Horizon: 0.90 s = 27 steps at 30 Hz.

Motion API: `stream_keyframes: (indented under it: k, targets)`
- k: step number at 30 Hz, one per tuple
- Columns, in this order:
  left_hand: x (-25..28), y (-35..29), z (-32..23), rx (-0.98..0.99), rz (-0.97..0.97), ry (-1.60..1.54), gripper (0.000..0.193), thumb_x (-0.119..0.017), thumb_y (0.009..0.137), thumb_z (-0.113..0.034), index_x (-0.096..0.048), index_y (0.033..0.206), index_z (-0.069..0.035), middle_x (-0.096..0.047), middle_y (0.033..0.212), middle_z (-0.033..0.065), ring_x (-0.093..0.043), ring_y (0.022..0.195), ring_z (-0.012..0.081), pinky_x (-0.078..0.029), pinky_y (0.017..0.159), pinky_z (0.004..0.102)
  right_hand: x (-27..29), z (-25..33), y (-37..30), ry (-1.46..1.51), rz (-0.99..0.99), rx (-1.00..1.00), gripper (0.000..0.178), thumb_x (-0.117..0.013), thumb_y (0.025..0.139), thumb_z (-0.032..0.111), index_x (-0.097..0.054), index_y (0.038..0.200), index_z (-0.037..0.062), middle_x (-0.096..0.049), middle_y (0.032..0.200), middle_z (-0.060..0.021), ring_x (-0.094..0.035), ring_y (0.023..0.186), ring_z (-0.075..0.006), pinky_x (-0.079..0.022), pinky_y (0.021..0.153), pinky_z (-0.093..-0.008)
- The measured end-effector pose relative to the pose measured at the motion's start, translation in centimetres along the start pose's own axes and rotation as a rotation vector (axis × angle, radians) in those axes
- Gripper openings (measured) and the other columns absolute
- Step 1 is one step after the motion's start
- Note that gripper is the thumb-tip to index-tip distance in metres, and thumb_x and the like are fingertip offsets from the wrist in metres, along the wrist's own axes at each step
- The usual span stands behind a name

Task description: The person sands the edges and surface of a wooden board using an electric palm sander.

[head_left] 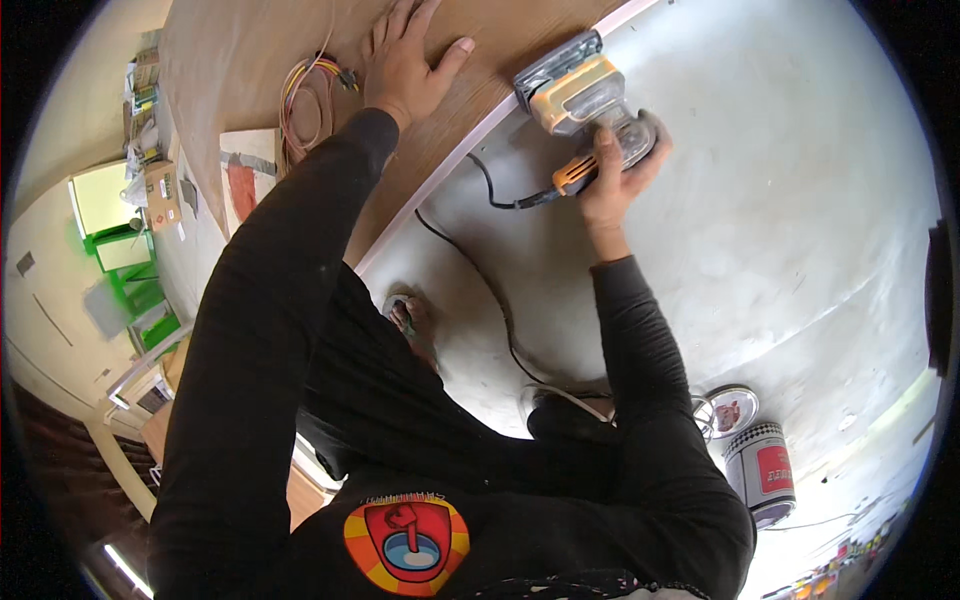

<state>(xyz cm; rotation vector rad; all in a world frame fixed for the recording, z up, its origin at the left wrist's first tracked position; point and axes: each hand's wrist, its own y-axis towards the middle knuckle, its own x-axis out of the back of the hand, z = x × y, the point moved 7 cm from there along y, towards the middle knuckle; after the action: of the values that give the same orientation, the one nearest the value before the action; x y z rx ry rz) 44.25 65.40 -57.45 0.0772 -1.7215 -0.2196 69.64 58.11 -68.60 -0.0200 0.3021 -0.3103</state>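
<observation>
My right hand [625, 180] is wrapped around the grip of a yellow and black electric sander [580, 95]. The sander's flat pad sits on its side against the pale edge [450, 165] of a brown wooden panel [425, 150]. On top of that panel my left hand [408, 78] lies flat with the thumb spread, holding nothing. From the back of the sander a black cord [505, 204] hangs down toward the floor. Part of the pad's contact with the edge is hidden from view.
Coiled thin wires [303, 105] lie on the panel left of my left hand, by a small board with a red patch [242, 188]. At the lower right are a paint can [765, 468] and a round lid [738, 410]. A cable [472, 262] crosses the grey floor near my foot [412, 320].
</observation>
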Motion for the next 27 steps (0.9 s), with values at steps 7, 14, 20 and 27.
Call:
stream_keyframes:
  k: [7,14,20,27]
  targets:
    - [0.3,0.0,-0.1,-0.005,0.005,0.043,0.072,-0.062,0.093,-0.044,-0.042,0.148,-0.003,-0.037,0.153,0.0269,-0.034,0.139,0.0459,-0.025,0.116,0.0535,-1.2,0.4,-5.6,-0.185,-0.022,0.168,0.067,-0.073,0.088,0.03,-0.041,0.135,-0.006,-0.044,0.123,-0.014,-0.045,0.111,-0.0223,-0.039,0.101,-0.0374]
    - [-0.2,-0.1,0.5,-0.025,-0.019,0.051,0.074,-0.06,0.093,-0.048,-0.041,0.149,-0.004,-0.035,0.155,0.0263,-0.033,0.14,0.0451,-0.023,0.117,0.0531,-0.6,-0.6,-2.1,0.022,0.027,0.048,0.064,-0.074,0.087,0.025,-0.042,0.135,-0.0034,-0.049,0.116,-0.0113,-0.05,0.106,-0.0191,-0.043,0.096,-0.0353]
    - [0.0,-0.1,0.6,0.012,0.006,0.08,0.074,-0.059,0.094,-0.049,-0.04,0.15,-0.005,-0.035,0.155,0.0263,-0.032,0.141,0.0441,-0.023,0.118,0.0522,0.4,-1.4,0.4,0.046,0.004,-0.016,0.063,-0.073,0.087,0.027,-0.042,0.133,-0.0023,-0.049,0.116,-0.011,-0.05,0.103,-0.0185,-0.045,0.091,-0.0336]
    - [-0.4,-0.1,0.6,0.025,0.004,0.02,0.074,-0.059,0.093,-0.049,-0.04,0.15,-0.006,-0.034,0.156,0.0252,-0.031,0.142,0.0437,-0.022,0.118,0.0523,-1.3,-2.4,-8.1,-0.036,0.053,-0.062,0.081,-0.077,0.083,0.04,-0.038,0.138,-0.0054,-0.043,0.127,-0.0166,-0.044,0.119,-0.0277,-0.035,0.106,-0.0415]
